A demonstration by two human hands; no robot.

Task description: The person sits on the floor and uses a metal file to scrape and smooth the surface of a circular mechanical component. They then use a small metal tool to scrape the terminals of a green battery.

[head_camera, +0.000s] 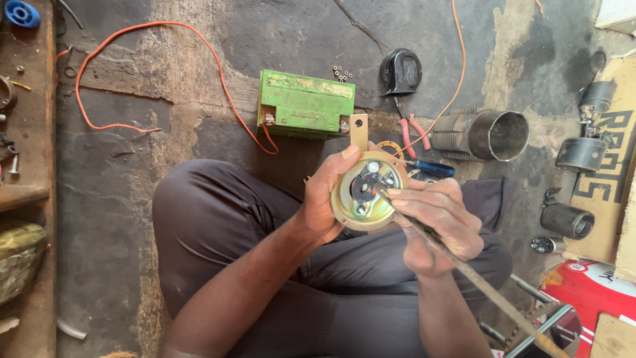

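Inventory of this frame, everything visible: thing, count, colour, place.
round metal part: 1, brass-coloured, dark centre, held above the lap
long thin tool: 1, dark and worn, tip on the round part's face
battery: 1, green, on the floor ahead
wire: 1, orange, looping from the battery across the floor
horn-like part: 1, black, right of the battery
pliers: 1, red handles, by the black part
screwdriver: 1, blue handle, behind the hands
ribbed cylinder: 1, grey metal, lying on its side
small nuts: a cluster, grey, behind the battery
left hand: grips the round part's rim
right hand: holds the long tool
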